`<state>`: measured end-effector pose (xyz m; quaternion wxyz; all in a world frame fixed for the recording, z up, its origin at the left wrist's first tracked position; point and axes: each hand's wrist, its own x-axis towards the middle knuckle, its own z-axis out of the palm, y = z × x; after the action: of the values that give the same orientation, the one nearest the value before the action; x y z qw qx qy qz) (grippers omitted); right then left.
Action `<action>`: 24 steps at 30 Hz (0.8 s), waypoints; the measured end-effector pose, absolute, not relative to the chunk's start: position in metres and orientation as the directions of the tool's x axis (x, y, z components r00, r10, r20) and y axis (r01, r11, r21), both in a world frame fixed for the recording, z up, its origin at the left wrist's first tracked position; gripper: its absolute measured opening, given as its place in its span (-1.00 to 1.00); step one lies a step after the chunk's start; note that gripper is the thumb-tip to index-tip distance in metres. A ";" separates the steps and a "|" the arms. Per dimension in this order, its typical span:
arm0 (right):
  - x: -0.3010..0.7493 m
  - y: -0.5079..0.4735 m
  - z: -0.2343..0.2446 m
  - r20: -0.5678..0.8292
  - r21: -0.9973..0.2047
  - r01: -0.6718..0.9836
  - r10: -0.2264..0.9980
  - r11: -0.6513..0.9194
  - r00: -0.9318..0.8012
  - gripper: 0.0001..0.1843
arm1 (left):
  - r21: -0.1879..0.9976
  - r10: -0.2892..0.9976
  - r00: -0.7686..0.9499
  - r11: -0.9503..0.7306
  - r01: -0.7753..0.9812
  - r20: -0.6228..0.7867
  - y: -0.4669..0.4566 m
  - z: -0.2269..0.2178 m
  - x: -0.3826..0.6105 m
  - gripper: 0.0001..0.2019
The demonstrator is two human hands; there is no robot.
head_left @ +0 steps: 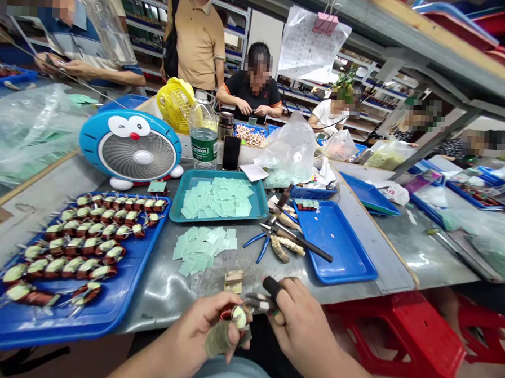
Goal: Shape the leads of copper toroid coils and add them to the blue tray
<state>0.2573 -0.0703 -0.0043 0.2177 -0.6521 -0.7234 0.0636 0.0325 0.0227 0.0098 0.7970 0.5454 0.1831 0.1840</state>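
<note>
In my left hand [188, 329] is a copper-wound coil [239, 317] with a pale top, pinched between thumb and fingers. Greenish wrapping covers the left thumb. My right hand [300, 318], with a black cover on one finger, is closed around a pair of pliers [258, 302]. The metal jaws of the pliers are right beside the coil; whether they grip one of its wires I cannot tell. Just beyond the hands a small wooden block [234, 281] sits on the metal bench. Similar coils [73, 267] stand in rows on the blue tray [102, 316] at left.
Light green sheets lie in a teal tray [176, 210] and in a loose pile [205, 246]. Pliers with blue handles [263, 249] and other tools lie beside a blue tray [338, 244]. Behind are a blue fan [131, 146], a bottle [203, 141] and a phone [231, 153]. Several people sit or stand beyond.
</note>
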 end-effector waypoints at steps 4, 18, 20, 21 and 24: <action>0.251 -0.080 -0.008 0.169 -0.509 0.857 0.986 0.078 0.011 -0.62 | 0.999 0.542 0.840 -0.043 0.024 0.003 0.033 0.013 0.024 -0.62; 0.217 -0.024 -0.007 0.177 -0.321 0.942 0.983 0.101 -0.045 -0.97 | 0.927 0.798 0.595 -0.292 0.236 0.100 0.035 -0.006 -0.024 -0.72; 0.214 0.007 -0.001 0.136 -0.319 0.940 0.987 0.122 -0.082 -0.90 | 0.955 0.890 0.452 -0.177 0.239 0.052 0.035 -0.013 -0.042 -0.63; 0.210 0.025 0.001 0.120 -0.308 0.939 0.985 0.155 -0.123 -0.87 | 0.968 0.926 0.377 -0.116 0.220 0.025 0.034 -0.016 -0.048 -0.58; 0.181 0.071 -0.002 0.060 -0.266 0.898 0.936 0.351 -0.348 -0.80 | 0.990 0.981 0.191 0.004 0.143 -0.032 0.029 -0.020 -0.061 -0.51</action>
<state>0.1808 0.0715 -0.0018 0.1012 -0.5620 -0.8156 0.0932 -0.0612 0.0286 -0.0204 0.5140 0.5758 0.4878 0.4078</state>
